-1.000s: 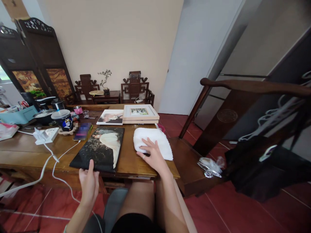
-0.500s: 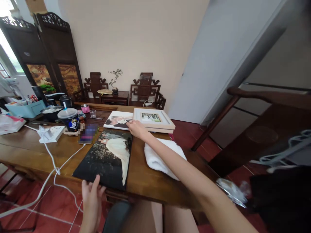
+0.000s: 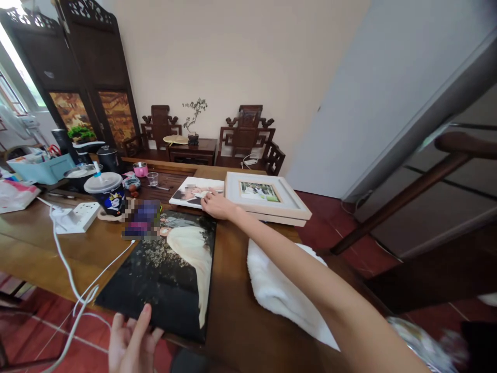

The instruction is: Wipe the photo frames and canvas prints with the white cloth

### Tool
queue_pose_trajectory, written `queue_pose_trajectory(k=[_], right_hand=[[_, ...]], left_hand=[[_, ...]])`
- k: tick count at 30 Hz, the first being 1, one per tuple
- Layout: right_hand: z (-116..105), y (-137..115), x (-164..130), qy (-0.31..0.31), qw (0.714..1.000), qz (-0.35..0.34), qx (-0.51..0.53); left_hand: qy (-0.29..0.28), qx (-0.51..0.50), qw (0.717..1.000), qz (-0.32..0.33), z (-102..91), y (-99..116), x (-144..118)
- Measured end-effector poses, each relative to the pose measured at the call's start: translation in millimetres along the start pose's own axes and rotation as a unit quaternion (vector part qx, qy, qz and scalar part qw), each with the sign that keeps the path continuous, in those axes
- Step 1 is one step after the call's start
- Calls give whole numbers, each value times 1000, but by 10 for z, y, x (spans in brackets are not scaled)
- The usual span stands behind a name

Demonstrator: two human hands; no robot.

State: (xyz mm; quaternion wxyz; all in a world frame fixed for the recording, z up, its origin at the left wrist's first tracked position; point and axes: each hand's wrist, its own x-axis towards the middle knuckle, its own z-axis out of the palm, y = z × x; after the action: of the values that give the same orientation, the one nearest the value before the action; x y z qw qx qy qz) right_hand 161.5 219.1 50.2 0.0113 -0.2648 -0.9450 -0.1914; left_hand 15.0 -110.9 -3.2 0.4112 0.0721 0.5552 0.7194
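With left fingers (image 3: 143,319), clamped on the dark photo panel (image 3: 171,280) at the counter's (image 3: 233,290) near edge; with right fingers (image 3: 208,200), touching the smaller photo panel (image 3: 197,190) farther back (impossible to tell whether gripped). Seemingly at taking hold; next, calling for a surer grip.

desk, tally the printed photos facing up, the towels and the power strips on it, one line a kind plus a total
Printed photos: 3 (dark photo panel, white-edged photo, framed photo)
Towels: 1
Power strips: 1
Total: 5
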Motion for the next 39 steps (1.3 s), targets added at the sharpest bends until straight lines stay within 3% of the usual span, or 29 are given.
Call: queue_pose_trajectory(k=[3,6,13,17,24,28,34,39], right_hand=[[-88,97,-9,12,1000,14,17],[-218,248,6,14,1000,12,1],[-421,469,49,19,999,39,-17],[-400,406,32,21,999,21,-28],[-191,224,-56,72,995,26,-58],[-122,142,-57,84,992,40,-81],[-41,38,3,107,989,46,-94],[99,-129,-55,131,984,38,-118]], left_hand=[[-2,-1,998,55,217,48,-15],[-28,-17,997,65,436,123,30],[-98,6,991,95,859,204,428],[-112,-8,991,68,1182,182,652],[-73,12,997,25,1725,96,1042],[-48,75,996,-26,1846,137,1218],[-190,183,957,-123,1823,224,1330],[-183,189,958,-112,1992,192,1416]])
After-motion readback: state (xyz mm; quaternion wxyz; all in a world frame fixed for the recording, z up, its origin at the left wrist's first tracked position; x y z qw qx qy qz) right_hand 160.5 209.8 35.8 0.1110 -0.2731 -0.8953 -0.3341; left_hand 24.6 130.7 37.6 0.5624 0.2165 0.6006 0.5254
